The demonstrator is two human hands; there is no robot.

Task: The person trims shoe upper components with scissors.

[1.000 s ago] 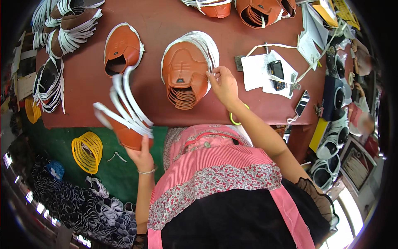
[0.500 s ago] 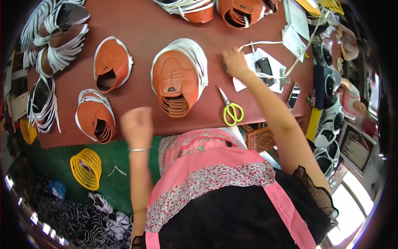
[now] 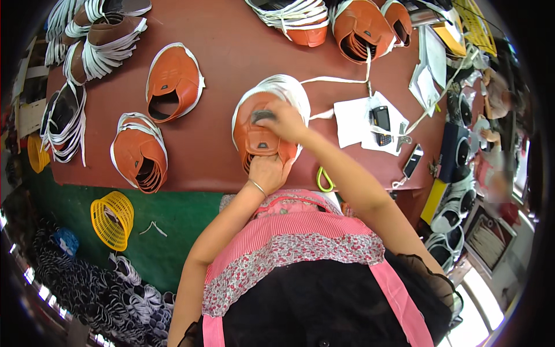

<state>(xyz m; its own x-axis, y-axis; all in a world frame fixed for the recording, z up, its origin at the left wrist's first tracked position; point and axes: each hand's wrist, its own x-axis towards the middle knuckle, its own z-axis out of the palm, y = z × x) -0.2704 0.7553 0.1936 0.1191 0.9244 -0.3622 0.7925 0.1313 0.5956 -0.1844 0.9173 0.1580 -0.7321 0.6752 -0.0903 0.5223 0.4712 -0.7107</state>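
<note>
An orange shoe upper (image 3: 245, 128) with a white edge tops a stack of nested uppers in front of me. My right hand (image 3: 286, 122) is closed round a small dark grey block (image 3: 263, 116) and presses it on the upper's front. At the near end of the stack, my left hand (image 3: 269, 172) grips the upper by its opening; its fingertips are hidden inside. Partly covered by my right forearm, scissors with yellow-green handles (image 3: 324, 180) lie near the table edge.
Orange uppers (image 3: 139, 152) and a single upper (image 3: 173, 82) lie left on the red-brown table (image 3: 214, 61). Dark upper stacks (image 3: 62, 124) stand farther left. A handheld device (image 3: 382, 125) rests on papers at right, beside a phone (image 3: 413, 161). A yellow basket (image 3: 112, 221) sits below.
My right hand has come from the papers to the upper, bringing the grey block. My left hand has moved right and taken hold at the upper's opening. The view has shifted slightly.
</note>
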